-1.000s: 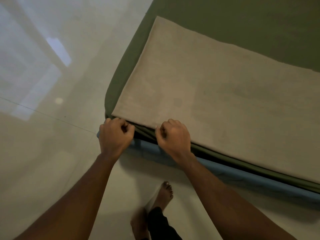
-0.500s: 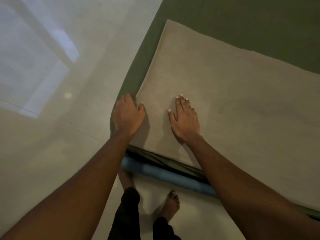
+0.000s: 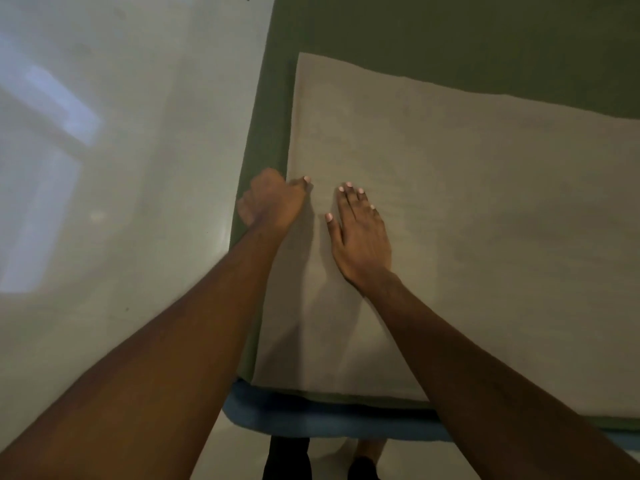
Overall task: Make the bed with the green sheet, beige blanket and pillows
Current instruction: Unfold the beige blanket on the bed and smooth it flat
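Observation:
The beige blanket [image 3: 467,220] lies flat over the green sheet [image 3: 450,36], which shows as a band along the bed's left side and across the far part. My left hand [image 3: 272,202] is at the blanket's left edge, fingers curled and thumb on top, pinching that edge. Just to its right, my right hand [image 3: 360,233] lies flat on the blanket with straight fingers. No pillows are in view.
The blue mattress edge [image 3: 311,419] shows below the blanket at the bed's near corner. Glossy pale floor [image 3: 121,168] runs along the bed's left side. My feet [image 3: 367,459] stand on the floor at the bed's near edge.
Both hands slid farther up the blanket from its near corner. The left hand went from lying flat to curling on the blanket's left edge. The right hand stayed flat.

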